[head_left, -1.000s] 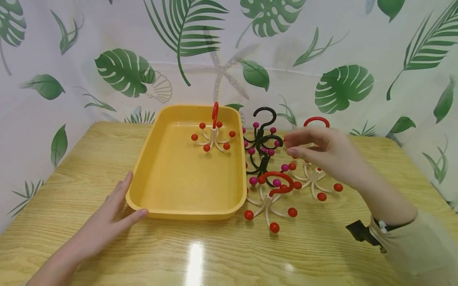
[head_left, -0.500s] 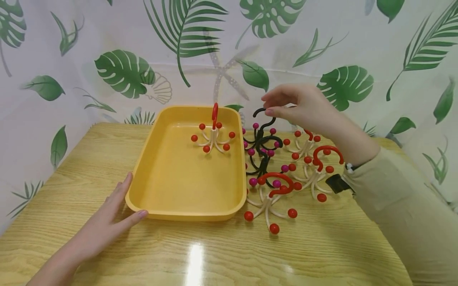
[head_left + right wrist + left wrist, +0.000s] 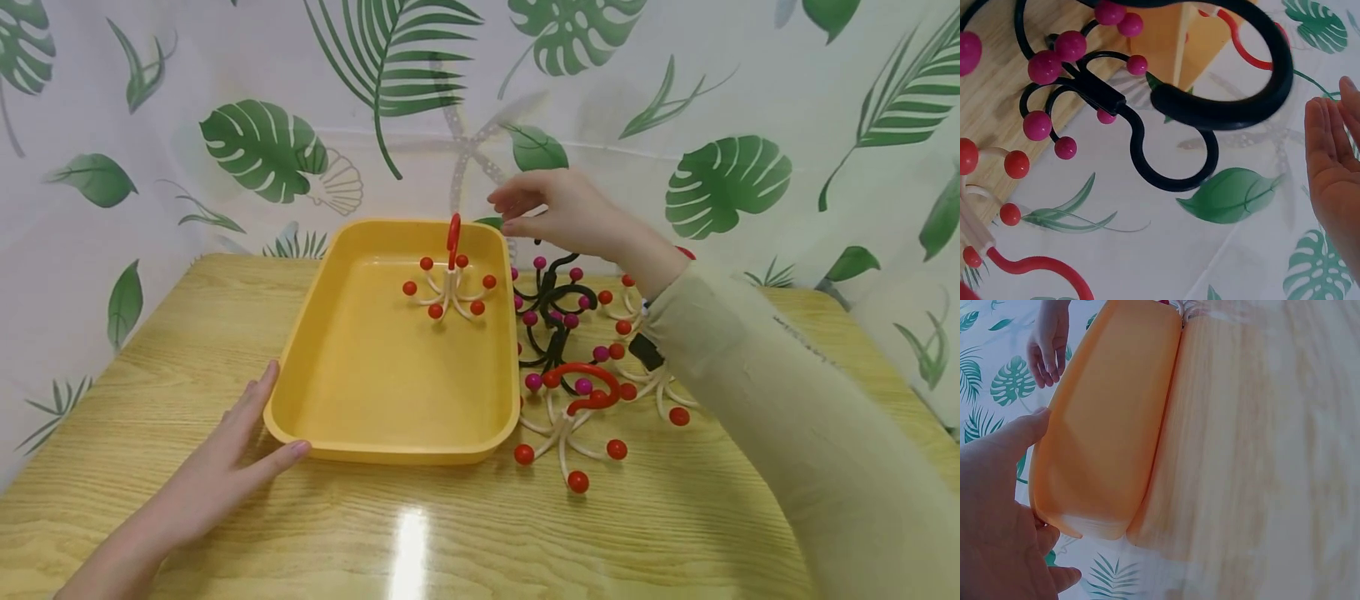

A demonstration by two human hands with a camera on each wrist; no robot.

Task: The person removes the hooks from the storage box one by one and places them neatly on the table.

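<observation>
My left hand (image 3: 232, 450) rests against the near-left corner of a yellow tray (image 3: 279, 392), thumb along the front rim and straight fingers on the left wall. Inside the tray's back right stands a multi-arm hook hanger (image 3: 450, 287) with white arms, red balls and a red hook. My right hand (image 3: 566, 212) hovers near the back right corner, holding nothing, its fingers loosely bent beside that red hook. Below it, black hangers with magenta balls (image 3: 1100, 90) stand outside the tray; the hand hides part of one hook in the head view.
Right of the tray are more white hangers, one in front with a red hook (image 3: 564, 425) and others partly hidden behind my right sleeve (image 3: 750, 383). All stand on a wood-grain table (image 3: 337, 533). A leaf-print cloth (image 3: 420, 75) hangs behind.
My right hand has moved left and upward, from over the red-hooked hangers, past the black ones, to the tray's back right corner. My left hand has stayed put.
</observation>
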